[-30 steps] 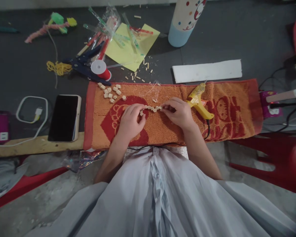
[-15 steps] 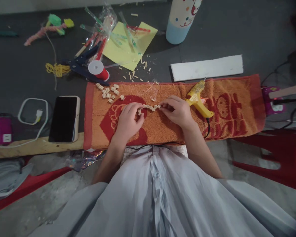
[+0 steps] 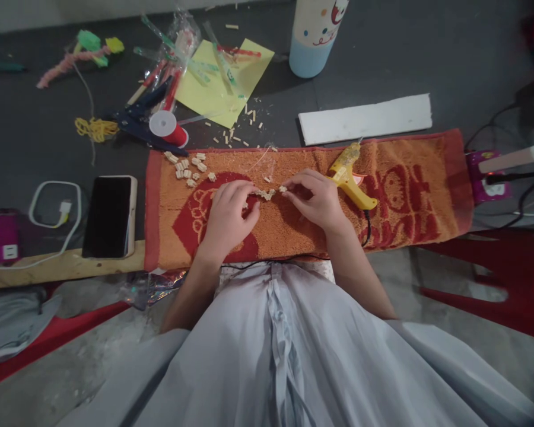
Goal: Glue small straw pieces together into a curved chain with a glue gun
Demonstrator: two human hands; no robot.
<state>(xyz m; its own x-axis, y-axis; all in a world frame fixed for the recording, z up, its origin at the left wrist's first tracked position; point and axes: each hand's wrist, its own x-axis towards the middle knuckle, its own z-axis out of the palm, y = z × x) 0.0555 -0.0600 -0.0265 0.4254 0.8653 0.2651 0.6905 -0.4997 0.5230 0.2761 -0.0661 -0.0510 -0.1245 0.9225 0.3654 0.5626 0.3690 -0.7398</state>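
My left hand (image 3: 232,214) is closed, its thumb and fingers pinching a short chain of small pale wooden pieces (image 3: 266,194) just above the orange and red towel (image 3: 289,231). A little to the right, my right hand (image 3: 314,198) pinches one small pale wooden piece (image 3: 283,189), with a narrow gap between it and the chain. Part of the chain is hidden under the left fingers. Beside my right hand lies a yellow glue gun (image 3: 350,177), its nozzle pointing away from me. Small wooden clusters (image 3: 187,168) sit on the towel's far left corner.
Behind the towel are a white board (image 3: 365,120), a blue and white bottle (image 3: 314,44), yellow paper (image 3: 222,80) with wood scraps, a red thread spool (image 3: 174,131) and dark-handled pliers (image 3: 137,118). A phone (image 3: 108,216) and a white cable (image 3: 79,204) lie left.
The chain between my hands, which reached from one to the other, now shows a gap near my right fingertips. The whole view has shifted slightly, so things appear further left.
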